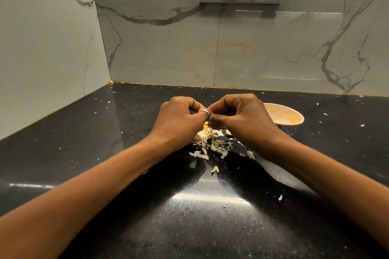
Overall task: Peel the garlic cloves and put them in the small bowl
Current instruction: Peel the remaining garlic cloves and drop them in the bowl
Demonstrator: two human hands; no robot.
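Peeling is the step in hand, as I read it from my feed. The left hand [181,115] and the right hand [240,113] meet fingertip to fingertip at the centre of the view. Both have their fingers curled in and pinch one garlic clove [211,112] between them. Only a pale yellow sliver of it shows beside the ring [205,112] on the left hand, so I cannot tell how much skin is on it.

At 6 o'clock of the hands lies a heap of peel scraps [219,146], thin, papery and curled, off-white against the black countertop [105,132]. That surface is polished, speckled stone, glossy enough to mirror the light. A few plumper pieces at the heap's 10 o'clock edge may be unpeeled cloves, though I can't be sure.

The small bowl [294,112] sits at 2 o'clock of the hands, just behind the right wrist. It is round and smooth, cream-orange inside with a dark patterned outer wall. I see no cloves in the part that shows.

I judge the next move calls for a fingernail under the dry skin, then a short carry to 2 o'clock. The bare clove will be slick, so it needs a firm pinch.
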